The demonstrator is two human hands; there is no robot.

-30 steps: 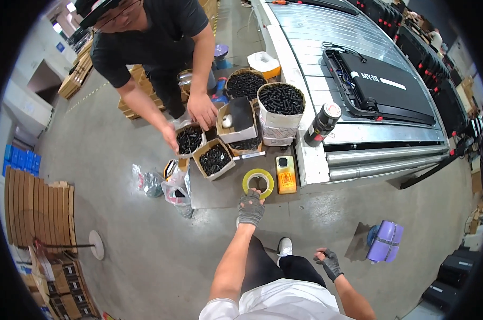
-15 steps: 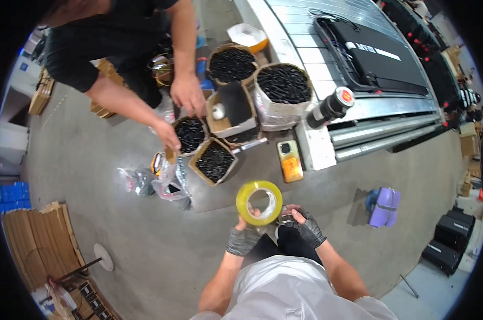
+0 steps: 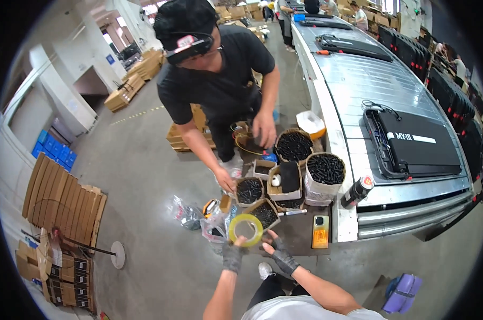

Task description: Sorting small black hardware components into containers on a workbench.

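Note:
A roll of clear yellowish packing tape (image 3: 233, 229) stands up in my left hand (image 3: 234, 256), the thumb hooked into its ring. My right hand (image 3: 279, 254) is beside the roll with fingers apart, holding nothing. Grey fingerless gloves cover both palms. Just beyond the roll sits a cardboard box of small black parts (image 3: 265, 213), partly hidden by the tape. To the right, a phone in a yellow and orange case (image 3: 320, 237) lies on the dark tabletop (image 3: 297, 234).
Across the table a person in black (image 3: 220, 74) reaches toward another box of black parts (image 3: 250, 191). Bags of black pieces (image 3: 326, 169) stand behind. A roller conveyor (image 3: 353, 80) carrying a black folded machine (image 3: 420, 149) runs along the right. A dark bottle (image 3: 357, 192) stands at its corner.
The view has tilted up and shifted, showing more of the hall. My hands and the tape are now closer to the boxes. The person opposite has raised one hand off the boxes.

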